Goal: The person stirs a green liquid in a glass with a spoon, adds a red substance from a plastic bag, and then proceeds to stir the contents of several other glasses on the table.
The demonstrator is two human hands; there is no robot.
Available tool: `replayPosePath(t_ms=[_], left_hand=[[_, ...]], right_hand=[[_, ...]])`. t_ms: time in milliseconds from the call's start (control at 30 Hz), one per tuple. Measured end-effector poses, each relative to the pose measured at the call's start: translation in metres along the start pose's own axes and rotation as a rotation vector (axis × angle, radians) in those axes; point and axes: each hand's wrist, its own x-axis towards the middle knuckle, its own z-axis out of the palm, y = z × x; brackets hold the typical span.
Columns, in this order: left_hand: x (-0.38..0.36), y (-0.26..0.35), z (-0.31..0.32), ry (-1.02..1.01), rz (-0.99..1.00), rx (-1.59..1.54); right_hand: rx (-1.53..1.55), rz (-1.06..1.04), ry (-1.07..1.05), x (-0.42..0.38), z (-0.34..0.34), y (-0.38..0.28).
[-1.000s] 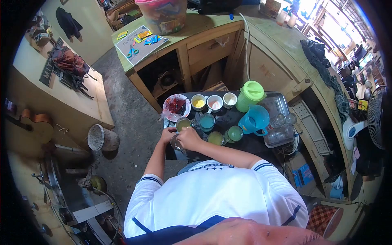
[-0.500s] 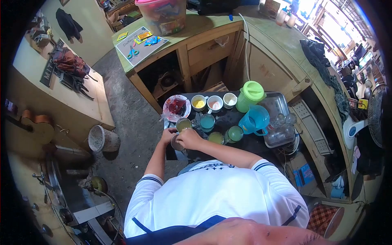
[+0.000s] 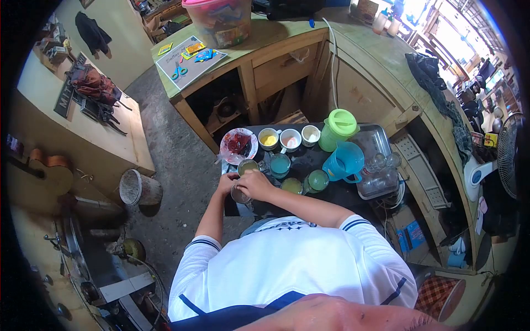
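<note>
We have a clear glass [image 3: 240, 195] at the centre of things, standing just left of the middle of the frame, near the front left corner of the dark tabletop [image 3: 341, 194]. Our left hand [image 3: 226, 183] is at its left side and seems to touch it, while our right hand [image 3: 255, 185] bends over its upper edge, fingers pointing down. The two hands are close together, but we cannot tell how tightly either is closed, or whether the right one pinches something small. Very little has changed over the last second: our right hand has shifted only slightly and the glasses stand where they did, so we judge that the handling is still centred on this one glass. Just above it stands a glass of yellowish drink [image 3: 248, 166], partly covered by our right hand. To the right are a blue drink [image 3: 280, 165], a yellow-green drink [image 3: 291, 187] and a green drink [image 3: 318, 181]. Behind them we see a plate of red pieces [image 3: 238, 145], then a cup of yellow [image 3: 268, 139], a cup of pink [image 3: 290, 140] and a cup of white [image 3: 311, 135]. Farther right stand a green pitcher [image 3: 338, 131], a blue jug [image 3: 342, 161] and a clear tray [image 3: 371, 137].
</note>
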Motion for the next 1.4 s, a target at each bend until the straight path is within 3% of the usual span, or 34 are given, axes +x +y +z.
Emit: replayPosePath(t_ms=[100,200,333,433,500,633,700,800,933,1033,1200,1300,1400], left_hand=[[0.001,-0.004,0.001,-0.020,0.004,-0.063],[0.005,-0.008,-0.001,-0.026,0.023,-0.052],[0.002,-0.008,0.000,-0.021,0.012,-0.008],[0.008,-0.011,-0.002,-0.031,0.040,-0.011],[0.008,-0.011,-0.001,-0.034,0.037,0.033],[0.005,-0.005,-0.001,-0.041,0.012,0.047],[0.008,-0.012,-0.002,-0.029,0.027,0.005],[0.002,-0.003,-0.003,-0.092,0.041,-0.035],[0.008,-0.012,0.000,-0.030,0.054,0.001],[0.010,-0.018,0.000,-0.028,0.040,-0.040],[0.006,-0.014,0.003,-0.012,0.059,0.006],[0.006,-0.017,0.004,-0.037,0.091,-0.056],[0.001,-0.006,0.004,-0.052,0.062,-0.037]], right_hand=[[-0.132,0.036,-0.140,-0.006,0.003,-0.002],[0.017,0.023,0.008,-0.005,0.003,-0.002],[-0.117,0.043,-0.117,-0.006,0.005,-0.001],[0.029,0.047,0.061,-0.005,0.003,0.000],[-0.182,0.025,-0.124,-0.009,-0.001,0.000],[-0.031,0.044,-0.138,-0.009,-0.020,-0.011],[0.029,0.010,0.025,-0.003,-0.043,-0.021],[0.060,-0.024,0.099,-0.007,-0.068,-0.031],[-0.009,-0.019,0.049,-0.027,-0.083,-0.036],[0.074,0.029,0.139,-0.043,-0.092,-0.035],[0.397,0.527,0.469,-0.088,-0.141,-0.032],[0.265,0.703,0.685,-0.126,-0.173,-0.027],[0.053,0.752,0.688,-0.147,-0.198,-0.027]])
